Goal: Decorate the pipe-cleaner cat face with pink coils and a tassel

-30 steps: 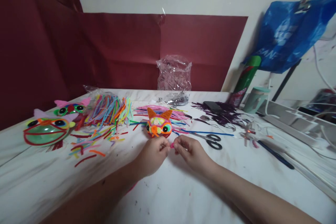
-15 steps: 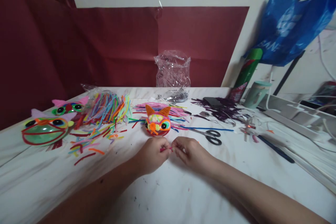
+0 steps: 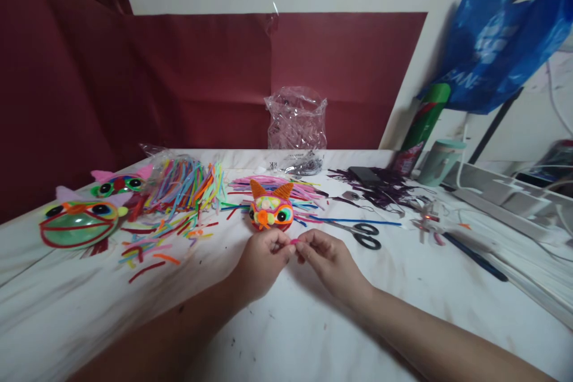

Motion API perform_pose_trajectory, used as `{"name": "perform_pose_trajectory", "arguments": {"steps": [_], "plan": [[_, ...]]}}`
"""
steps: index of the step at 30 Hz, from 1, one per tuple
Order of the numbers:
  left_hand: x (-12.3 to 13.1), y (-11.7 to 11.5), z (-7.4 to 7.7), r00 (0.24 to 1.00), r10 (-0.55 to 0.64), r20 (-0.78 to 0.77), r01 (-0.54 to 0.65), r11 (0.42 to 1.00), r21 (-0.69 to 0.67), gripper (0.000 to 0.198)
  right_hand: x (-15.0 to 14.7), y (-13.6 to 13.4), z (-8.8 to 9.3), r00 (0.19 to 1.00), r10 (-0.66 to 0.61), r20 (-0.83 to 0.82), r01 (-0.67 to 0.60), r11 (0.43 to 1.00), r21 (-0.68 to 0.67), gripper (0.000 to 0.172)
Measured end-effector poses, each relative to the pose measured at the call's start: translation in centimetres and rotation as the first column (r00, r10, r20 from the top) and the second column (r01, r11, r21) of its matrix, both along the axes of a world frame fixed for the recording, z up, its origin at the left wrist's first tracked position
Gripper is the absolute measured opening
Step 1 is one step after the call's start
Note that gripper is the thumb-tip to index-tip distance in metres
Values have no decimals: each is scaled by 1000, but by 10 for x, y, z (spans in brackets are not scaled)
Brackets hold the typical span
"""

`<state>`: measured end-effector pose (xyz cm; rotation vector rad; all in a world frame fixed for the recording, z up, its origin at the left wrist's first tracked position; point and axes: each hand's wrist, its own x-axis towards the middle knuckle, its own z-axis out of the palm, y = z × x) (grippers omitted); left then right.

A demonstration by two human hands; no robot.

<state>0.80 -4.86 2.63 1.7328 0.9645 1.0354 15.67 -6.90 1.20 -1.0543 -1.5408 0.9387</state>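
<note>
Pink pipe-cleaner piece [image 3: 293, 242] sits pinched between the fingers of the left hand [image 3: 262, 262] and right hand [image 3: 329, 259], just above the white surface [image 3: 286, 334], directly before the orange-eared cat head [image 3: 271, 212], with scissors [image 3: 364, 234] near the right hand and loose coloured strips [image 3: 179, 191] well left.

Your hands [image 3: 293, 255] pinch a pink scrap [image 3: 293, 242]; at twelve o'clock sits an orange-eared, multicoloured cat head [image 3: 271, 210] on the white marbled table [image 3: 313, 328].
</note>
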Motion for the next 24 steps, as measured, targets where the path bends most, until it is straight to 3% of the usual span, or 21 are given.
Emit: {"name": "perform_pose_trajectory", "arguments": {"steps": [6,11,14,17,24], "plan": [[-3,2,3,993,-39,-109,39,999,-5,16,4,0,7,975,-24,222,-3,993,118,20],[-6,5,-1,982,-49,-181,56,998,34,12,10,0,14,875,-60,479,-51,975,216,13],[-6,8,-4,984,-140,-110,127,985,-116,16,13,0,16,841,-37,540,-81,978,194,13],[-6,12,-8,973,-228,32,228,935,-272,20,14,0,17,846,-28,532,-73,983,167,14],[-2,12,-13,921,-224,317,339,862,-376,24,15,-1,23,872,-8,489,-82,983,163,13]]}}
